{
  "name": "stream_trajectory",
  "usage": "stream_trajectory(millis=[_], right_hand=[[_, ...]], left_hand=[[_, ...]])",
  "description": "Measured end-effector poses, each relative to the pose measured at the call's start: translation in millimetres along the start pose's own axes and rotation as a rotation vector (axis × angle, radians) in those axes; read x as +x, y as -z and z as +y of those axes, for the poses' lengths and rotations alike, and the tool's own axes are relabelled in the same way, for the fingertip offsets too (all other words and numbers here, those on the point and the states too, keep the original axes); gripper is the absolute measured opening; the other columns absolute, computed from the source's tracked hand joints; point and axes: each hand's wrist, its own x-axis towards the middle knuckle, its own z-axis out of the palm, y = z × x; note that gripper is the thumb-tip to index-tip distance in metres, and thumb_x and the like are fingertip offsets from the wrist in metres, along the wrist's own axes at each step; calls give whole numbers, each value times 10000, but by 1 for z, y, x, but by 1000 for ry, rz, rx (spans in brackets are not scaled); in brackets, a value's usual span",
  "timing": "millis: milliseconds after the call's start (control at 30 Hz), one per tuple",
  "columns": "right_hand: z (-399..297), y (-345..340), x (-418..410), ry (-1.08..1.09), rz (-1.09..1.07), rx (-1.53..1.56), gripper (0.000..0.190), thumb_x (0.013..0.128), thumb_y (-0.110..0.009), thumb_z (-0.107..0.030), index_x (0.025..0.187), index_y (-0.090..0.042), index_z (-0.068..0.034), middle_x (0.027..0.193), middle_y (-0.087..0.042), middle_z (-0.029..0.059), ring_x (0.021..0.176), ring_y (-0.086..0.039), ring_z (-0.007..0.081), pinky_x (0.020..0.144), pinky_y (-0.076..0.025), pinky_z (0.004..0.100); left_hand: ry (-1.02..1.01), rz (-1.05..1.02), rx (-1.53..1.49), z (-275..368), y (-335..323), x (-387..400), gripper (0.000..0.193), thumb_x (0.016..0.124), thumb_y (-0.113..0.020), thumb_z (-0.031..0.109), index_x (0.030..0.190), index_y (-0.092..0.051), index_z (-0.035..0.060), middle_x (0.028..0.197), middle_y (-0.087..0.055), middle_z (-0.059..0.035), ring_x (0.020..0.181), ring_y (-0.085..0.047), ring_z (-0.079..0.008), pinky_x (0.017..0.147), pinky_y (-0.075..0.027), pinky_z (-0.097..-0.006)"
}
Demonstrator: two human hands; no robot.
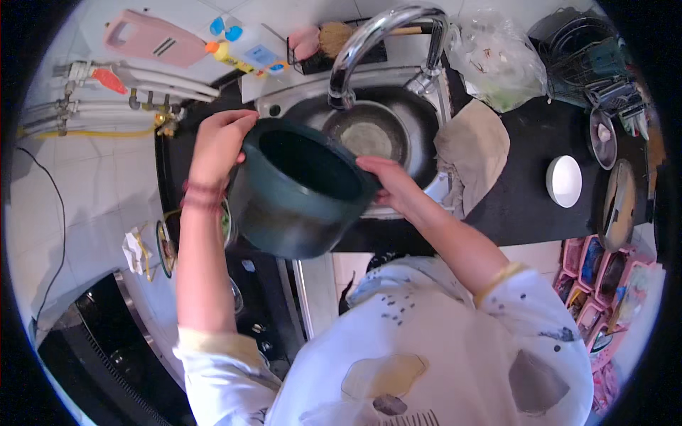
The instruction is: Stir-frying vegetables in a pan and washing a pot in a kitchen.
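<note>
Both my hands grip a deep dark green pot (298, 218) by opposite sides of its rim. My left hand (218, 144) has its far left edge, and my right hand (389, 181) has its right edge. The pot is tilted, its mouth turned towards the sink, and its dark inside shows no clear contents. It hangs over the near left edge of the steel sink (429, 101). Inside the sink sits a round metal basin (367, 133) with something pale at its bottom. A curved chrome faucet (367, 40) arches above the basin.
Right of the sink lies a beige cloth (479, 144), with a white bowl (565, 181) farther right. A filled clear plastic bag (495, 58) and a wire dish rack (581, 58) stand behind. Bottles (234, 56) and a pink cutting board (154, 40) line the wall. Pink baskets (591, 303) stand lower right.
</note>
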Motion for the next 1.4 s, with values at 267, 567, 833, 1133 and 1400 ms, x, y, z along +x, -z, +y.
stream_trajectory(millis=[267,567,833,1133,1400], right_hand=[[1,30,-1,18,244,-500,304,820,-662,-279,1056,-669,-88,789,-681,85,759,-632,192,664,-494,331],[-37,89,19,595,417,-1022,377,818,-639,-392,994,-642,-59,867,-672,155,844,-647,291,741,-488,377],[-48,80,-7,654,640,-1226,395,843,-617,-371,1077,-542,-61,870,-646,182,847,-621,349,726,-472,435],[-88,98,17,1185,511,-1393,300,833,-633,-210,1054,-609,-9,964,-634,183,935,-569,354,814,-456,412],[-134,31,1,1113,389,-1387,233,820,-605,-129,1035,-652,-52,940,-672,102,916,-614,278,832,-469,354]], left_hand=[[300,44,-420,-128,-59,-73,277,879,-577,230,1119,-612,96,860,-615,25,634,-514,-45,438,-381,-189],[245,34,-374,-134,-156,-107,477,711,-788,228,1071,-567,6,871,-662,-66,739,-622,-128,616,-516,-275],[111,209,-548,-149,-191,-90,425,728,-752,175,1069,-559,13,928,-658,-118,840,-636,-199,776,-486,-300],[160,303,-436,-132,-194,-80,472,704,-724,196,1088,-547,-13,908,-665,-186,855,-650,-297,798,-489,-357],[182,323,-428,-131,-192,-84,484,706,-710,212,1107,-536,3,920,-662,-200,889,-643,-332,814,-482,-370]])
